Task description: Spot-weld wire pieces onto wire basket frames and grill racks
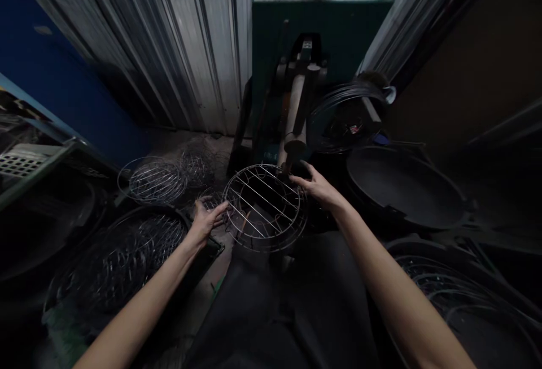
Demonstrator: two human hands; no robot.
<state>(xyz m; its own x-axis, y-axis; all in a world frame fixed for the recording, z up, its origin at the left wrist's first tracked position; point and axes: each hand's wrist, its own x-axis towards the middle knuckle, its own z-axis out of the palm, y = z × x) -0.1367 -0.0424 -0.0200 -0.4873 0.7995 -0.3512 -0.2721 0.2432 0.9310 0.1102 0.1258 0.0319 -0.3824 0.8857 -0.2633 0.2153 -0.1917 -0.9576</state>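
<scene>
A round wire rack (265,202) with parallel bars across its ring is held up in front of me, below the end of a machine's thick cylindrical arm (295,140). At its left rim my left hand (207,219) grips the wire, thumb on the near side. My right hand (315,187) is on the opposite rim, close under the arm's tip, fingers closed around the edge. The rack's far rim meets or nearly meets a small electrode-like tip under the arm; the exact contact is too dark to tell.
A green machine body (322,24) stands against corrugated metal sheeting (190,35). Finished-looking wire racks (156,179) lie on the floor at left, beside a tub of wire pieces (144,244). At right are a dark round pan (406,185) and a container with wire rings (449,284).
</scene>
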